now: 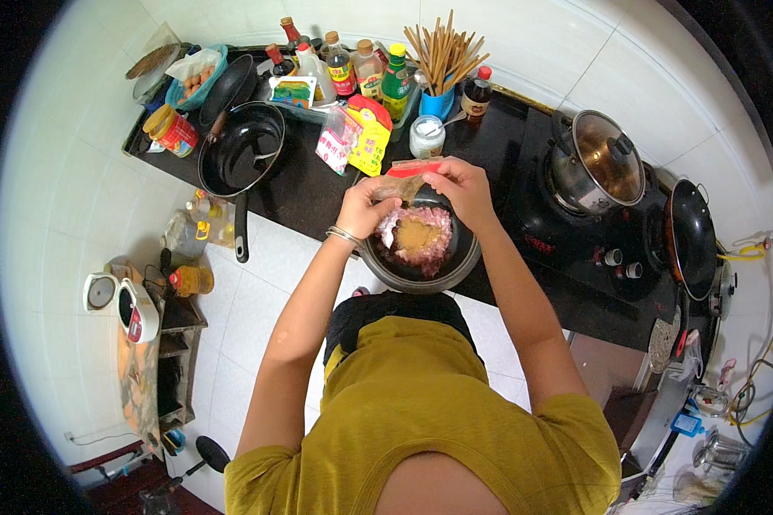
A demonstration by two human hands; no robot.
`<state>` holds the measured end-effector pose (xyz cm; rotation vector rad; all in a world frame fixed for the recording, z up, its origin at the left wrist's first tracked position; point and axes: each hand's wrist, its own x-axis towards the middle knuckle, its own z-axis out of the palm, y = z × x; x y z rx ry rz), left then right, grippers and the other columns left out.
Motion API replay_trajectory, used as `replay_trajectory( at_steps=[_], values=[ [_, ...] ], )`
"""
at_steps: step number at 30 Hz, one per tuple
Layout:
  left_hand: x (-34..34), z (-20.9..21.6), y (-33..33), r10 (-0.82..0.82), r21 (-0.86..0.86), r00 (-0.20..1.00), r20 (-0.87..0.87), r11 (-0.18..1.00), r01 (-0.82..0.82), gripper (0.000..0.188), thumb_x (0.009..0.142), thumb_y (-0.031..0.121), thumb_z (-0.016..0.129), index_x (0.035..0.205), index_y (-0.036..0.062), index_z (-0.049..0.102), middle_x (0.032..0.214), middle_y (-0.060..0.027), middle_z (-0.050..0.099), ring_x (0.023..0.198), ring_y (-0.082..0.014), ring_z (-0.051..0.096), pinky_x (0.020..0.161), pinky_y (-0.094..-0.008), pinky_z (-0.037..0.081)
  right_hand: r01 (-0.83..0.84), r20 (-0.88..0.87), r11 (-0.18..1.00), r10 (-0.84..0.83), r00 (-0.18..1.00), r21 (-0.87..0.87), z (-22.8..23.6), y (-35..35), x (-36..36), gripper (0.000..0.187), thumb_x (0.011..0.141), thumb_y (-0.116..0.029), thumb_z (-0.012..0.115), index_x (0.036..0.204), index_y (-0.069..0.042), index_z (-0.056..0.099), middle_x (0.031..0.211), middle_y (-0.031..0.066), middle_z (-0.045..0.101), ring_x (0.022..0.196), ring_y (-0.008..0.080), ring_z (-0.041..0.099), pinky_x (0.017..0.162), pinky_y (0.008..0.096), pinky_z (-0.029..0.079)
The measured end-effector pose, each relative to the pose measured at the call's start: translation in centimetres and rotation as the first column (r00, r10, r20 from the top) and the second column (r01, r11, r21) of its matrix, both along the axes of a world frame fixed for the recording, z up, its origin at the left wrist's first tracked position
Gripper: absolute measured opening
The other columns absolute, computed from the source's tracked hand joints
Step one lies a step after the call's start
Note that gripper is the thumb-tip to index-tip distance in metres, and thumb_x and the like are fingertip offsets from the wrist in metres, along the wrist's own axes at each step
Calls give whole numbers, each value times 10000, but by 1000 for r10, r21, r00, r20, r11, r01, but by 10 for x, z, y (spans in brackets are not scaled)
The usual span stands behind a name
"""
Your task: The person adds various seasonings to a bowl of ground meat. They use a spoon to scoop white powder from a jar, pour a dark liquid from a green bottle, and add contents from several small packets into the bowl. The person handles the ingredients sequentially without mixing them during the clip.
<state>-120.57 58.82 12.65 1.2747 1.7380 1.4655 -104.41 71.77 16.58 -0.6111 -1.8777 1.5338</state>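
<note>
- Pinching packet (401, 187) between left hand (369, 206) and right hand (462, 192), likely for control
- Held over meat (444, 232) in bowl (467, 249) at bench (305, 199) edge, likely to catch spills within easy reach

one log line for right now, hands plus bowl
left hand: pinching bag | right hand: pinching bag's other side | bowl: near bag, holding pink mince, tan powder on top

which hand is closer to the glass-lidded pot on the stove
Right. The right hand holds the right side of the red-topped packet, left of the glass-lidded pot; the left hand holds the packet's left side, farther from the pot.
</note>
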Motion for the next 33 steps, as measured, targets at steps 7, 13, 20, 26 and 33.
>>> replay_trajectory(
  at_steps=[7,13,20,26,33],
  values=[
    [-4,0,3,-50,-6,976,-210,999,50,178,725,91,696,881,20,648,782,-135,619,758,-273,596,716,-351,466,-27,68,999,24,997,41,-10,6,3,102,806,-63,646,739,5,611,773,22,622,656,50,509,601,197,395],
    [-2,13,6,-52,-33,948,-314,999,44,146,730,85,676,863,31,648,792,-133,614,804,-304,570,758,-368,448,-28,62,999,26,998,24,-6,2,3,108,793,-45,648,729,21,592,727,33,606,681,85,541,634,215,415],
    [-1,11,6,-29,10,958,-286,999,33,138,733,95,676,855,35,652,801,-134,620,815,-305,571,761,-377,449,5,-40,996,-2,999,91,-1,-2,-2,87,795,-30,639,739,18,592,741,26,593,678,88,535,637,230,422],
    [-7,11,7,-12,-70,945,-326,997,-11,179,728,100,686,888,26,658,804,-144,625,816,-307,579,764,-381,459,75,-74,997,-73,995,28,5,-7,-3,77,829,-60,627,795,7,609,730,-2,575,660,50,498,612,209,407],
    [-14,-15,8,-18,-102,1000,15,995,19,212,731,121,717,906,20,654,840,-165,633,786,-266,621,729,-349,482,-34,-53,999,34,998,14,6,1,0,86,815,-73,648,798,7,622,745,1,576,661,46,506,603,204,409]
  ],
)
